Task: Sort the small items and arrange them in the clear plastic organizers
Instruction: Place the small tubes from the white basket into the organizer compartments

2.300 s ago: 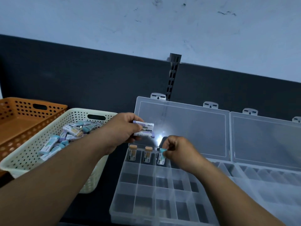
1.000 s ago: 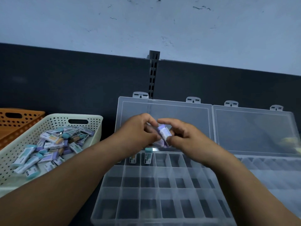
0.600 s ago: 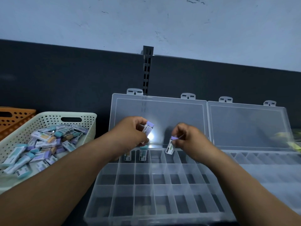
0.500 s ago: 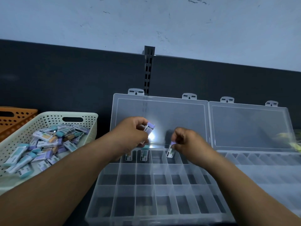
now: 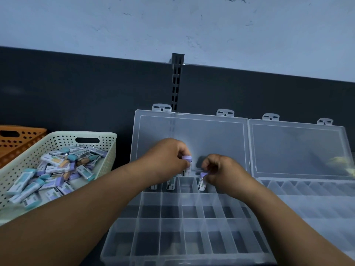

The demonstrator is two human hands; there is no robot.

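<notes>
Cream plastic basket [image 5: 107,150], nine o'clock: held capped sticks [image 5: 55,169].
Clear plastic organizer [image 5: 172,237]: held upright sticks [image 5: 171,184].
Right hand [image 5: 223,172]: pinched purple-capped stick [image 5: 202,184], cap up.
Left hand [image 5: 166,160]: gripped second purple-capped stick [image 5: 186,158].

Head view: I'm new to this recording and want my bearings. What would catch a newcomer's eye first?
In the middle, over the back row of the open clear organizer, the right hand pinches a purple-capped item upright at a compartment. Beside it, the left hand grips a spare purple-capped item. At the left, a cream basket holds a heap of similar small items.
</notes>
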